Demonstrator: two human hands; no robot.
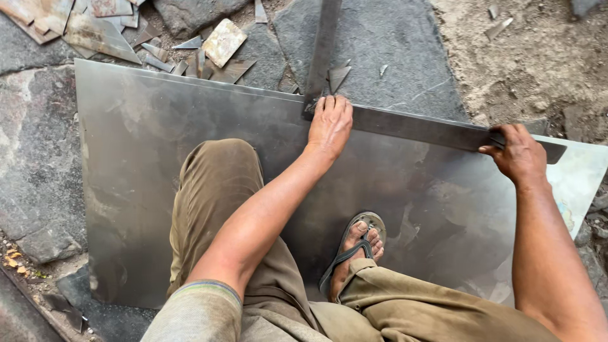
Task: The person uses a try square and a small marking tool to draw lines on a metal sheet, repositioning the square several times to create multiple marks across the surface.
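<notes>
Head-camera footage is taken from above a large steel sheet (190, 190) that is laid flat on dark stone slabs (380, 44). A steel framing square (411, 126) is set on the sheet's far edge: its long arm is laid along that edge toward the right, while its other arm (323, 44) is run away from the sheet over the stone.

The left hand (329, 123) is pressed palm-down on the corner of the square, with fingers flat and spread slightly; nothing is gripped, the tool is simply held down. The right hand (520, 155) is placed at the right end of the long arm, where the blade is pinched between thumb and curled fingers close to its tip.

A sandalled foot (358, 250) is planted on the sheet between the two forearms, and a knee in olive-brown trousers (218, 183) is bent over the sheet's left half.

Offcuts of sheet metal (221, 41), triangular and rectangular, are scattered on the stone beyond the sheet's far left corner, and one small triangular scrap (337, 76) is seen just beside the square's outer arm. Bare sandy ground (532, 57) is seen at the upper right.
</notes>
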